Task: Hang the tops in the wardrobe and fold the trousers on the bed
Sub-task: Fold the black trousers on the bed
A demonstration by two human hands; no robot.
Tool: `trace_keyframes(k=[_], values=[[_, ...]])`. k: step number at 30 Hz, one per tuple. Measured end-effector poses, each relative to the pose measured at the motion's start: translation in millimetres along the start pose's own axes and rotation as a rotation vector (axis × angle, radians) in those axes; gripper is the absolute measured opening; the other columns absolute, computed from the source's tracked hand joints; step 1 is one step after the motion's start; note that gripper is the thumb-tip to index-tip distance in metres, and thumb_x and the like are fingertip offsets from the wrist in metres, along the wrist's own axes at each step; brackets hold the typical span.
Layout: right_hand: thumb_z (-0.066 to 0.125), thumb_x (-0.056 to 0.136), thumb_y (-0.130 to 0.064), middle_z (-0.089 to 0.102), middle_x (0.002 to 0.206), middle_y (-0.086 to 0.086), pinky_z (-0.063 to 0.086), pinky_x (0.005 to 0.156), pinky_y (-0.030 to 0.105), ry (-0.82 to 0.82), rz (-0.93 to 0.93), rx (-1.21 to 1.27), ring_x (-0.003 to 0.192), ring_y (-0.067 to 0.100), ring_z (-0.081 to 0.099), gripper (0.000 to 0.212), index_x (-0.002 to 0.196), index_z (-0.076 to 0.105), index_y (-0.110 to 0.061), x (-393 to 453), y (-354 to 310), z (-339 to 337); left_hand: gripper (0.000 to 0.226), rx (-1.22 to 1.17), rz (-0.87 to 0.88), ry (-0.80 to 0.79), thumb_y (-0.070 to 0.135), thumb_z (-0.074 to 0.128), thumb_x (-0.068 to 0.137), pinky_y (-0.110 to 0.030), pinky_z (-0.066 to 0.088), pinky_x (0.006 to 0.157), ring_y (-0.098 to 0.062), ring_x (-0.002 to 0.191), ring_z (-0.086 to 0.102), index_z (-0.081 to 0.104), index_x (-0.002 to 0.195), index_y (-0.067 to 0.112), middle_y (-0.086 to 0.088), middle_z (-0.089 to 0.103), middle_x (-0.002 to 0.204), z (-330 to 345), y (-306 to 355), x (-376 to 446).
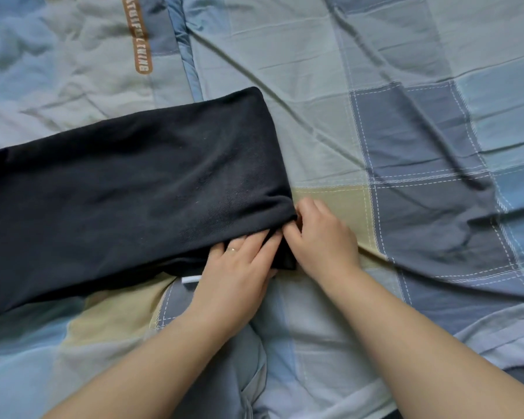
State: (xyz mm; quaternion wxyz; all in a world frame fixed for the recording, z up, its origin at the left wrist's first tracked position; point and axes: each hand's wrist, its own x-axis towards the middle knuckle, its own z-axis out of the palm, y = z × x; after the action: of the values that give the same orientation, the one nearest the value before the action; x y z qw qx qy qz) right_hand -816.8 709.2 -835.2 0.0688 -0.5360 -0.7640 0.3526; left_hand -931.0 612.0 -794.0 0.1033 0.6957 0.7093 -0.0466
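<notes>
Dark navy trousers (127,189) lie folded lengthwise across the bed, running from the left edge of the view to about the middle. Both hands work at their near right corner. My left hand (236,267) lies on the lower edge with its fingers spread over the fabric, a ring on one finger. My right hand (321,237) pinches the corner of the trousers between thumb and curled fingers. A short white cord end (191,279) pokes out from under the fabric beside my left hand.
The bed is covered by a checked sheet (406,146) in blue, grey and pale yellow, creased to the right. A quilt (73,55) with a brown lettered stripe lies at the far left.
</notes>
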Motion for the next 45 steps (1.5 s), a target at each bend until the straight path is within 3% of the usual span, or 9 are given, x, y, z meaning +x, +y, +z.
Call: trace_keyframes(k=[5,9,15,20,25,29,34,39,45], values=[[0.047,0.087,-0.021,0.056,0.083,0.011,0.026,0.054,0.036,0.003,-0.08,-0.082,0.072,0.041,0.053,0.021,0.074,0.03,-0.021,-17.1,11.6,-10.0,0.022,-0.006,-0.115,0.069,0.02,0.059,0.077,-0.031,0.046,0.051,-0.03,0.06,0.063,0.072,0.094,0.017,-0.004,0.067,0.07,11.5,3.3,17.1],[0.044,0.09,-0.02,0.06,0.09,0.008,0.027,0.057,0.037,-0.1,-0.029,-0.135,0.082,0.038,0.055,0.009,0.083,0.046,-0.016,-32.7,15.4,-4.4,0.01,-0.06,-0.127,0.049,0.011,0.06,0.072,-0.026,0.037,0.045,-0.03,0.047,0.054,0.064,0.064,0.016,-0.007,0.058,0.055,11.8,2.4,19.0],[0.045,0.092,-0.019,0.061,0.105,0.007,0.045,0.077,0.041,-0.333,-0.203,-0.208,0.101,0.031,0.057,0.019,0.106,0.057,-0.015,-30.5,35.1,-11.1,0.03,-0.229,-0.166,-0.093,0.034,0.051,0.086,-0.036,0.046,0.077,-0.029,0.089,0.064,0.066,0.107,0.018,-0.005,0.068,0.099,0.8,23.3,-6.2],[0.048,0.096,-0.015,0.068,0.086,-0.007,0.052,0.082,0.038,-0.192,0.216,0.611,0.081,0.009,0.066,0.018,0.094,0.061,-0.028,-8.7,27.9,-17.5,0.028,-0.522,0.089,0.261,0.02,0.052,0.089,-0.04,0.043,0.097,-0.019,0.116,0.057,0.07,0.111,0.016,0.001,0.065,0.121,-23.1,22.3,-18.6],[0.054,0.093,-0.038,0.072,0.079,-0.012,0.054,0.064,0.02,-0.389,0.432,0.874,0.074,0.001,0.068,0.021,0.082,0.067,-0.025,15.6,-2.9,-7.0,0.069,-0.313,-0.231,0.094,0.051,0.04,0.088,-0.052,0.007,0.114,-0.029,0.147,0.01,0.019,0.15,0.028,-0.012,0.013,0.159,-28.3,3.6,10.3],[0.058,0.091,-0.022,0.072,0.102,0.0,0.056,0.084,0.038,-0.421,0.498,1.05,0.094,0.015,0.07,0.017,0.107,0.063,-0.018,16.7,-18.4,-16.1,0.104,-0.071,-0.19,-0.203,0.071,0.044,0.081,-0.053,-0.009,0.116,-0.026,0.144,-0.025,-0.039,0.132,0.035,-0.007,-0.03,0.155,-2.6,1.7,-0.7],[0.055,0.09,-0.017,0.072,0.105,-0.001,0.056,0.075,0.031,-0.491,0.348,1.136,0.097,0.015,0.069,0.024,0.113,0.06,-0.02,8.5,-67.3,-51.1,0.107,-0.611,-0.311,0.246,0.032,0.079,0.073,-0.047,0.013,0.117,-0.016,0.147,0.009,0.004,0.149,0.036,-0.001,0.012,0.159,-26.7,7.3,-11.5],[0.06,0.085,-0.025,0.071,0.099,-0.01,0.054,0.073,0.023,-0.473,0.106,0.885,0.091,0.004,0.067,0.023,0.107,0.059,-0.032,1.6,-158.3,-85.0,0.078,-1.088,-0.605,0.627,0.018,0.073,0.076,-0.031,0.036,0.11,-0.005,0.134,0.04,0.034,0.144,0.024,0.006,0.044,0.145,-96.2,-1.6,-22.2],[0.062,0.086,-0.038,0.068,0.099,0.0,0.047,0.097,0.034,-0.544,-0.072,0.696,0.098,0.009,0.064,0.064,0.143,0.036,-0.028,-13.6,-272.4,-73.4,0.023,-1.416,-0.917,0.849,0.021,0.068,0.087,-0.015,0.05,0.076,0.004,0.095,0.064,0.068,0.106,0.035,0.015,0.071,0.101,-165.8,-68.5,-65.5]])
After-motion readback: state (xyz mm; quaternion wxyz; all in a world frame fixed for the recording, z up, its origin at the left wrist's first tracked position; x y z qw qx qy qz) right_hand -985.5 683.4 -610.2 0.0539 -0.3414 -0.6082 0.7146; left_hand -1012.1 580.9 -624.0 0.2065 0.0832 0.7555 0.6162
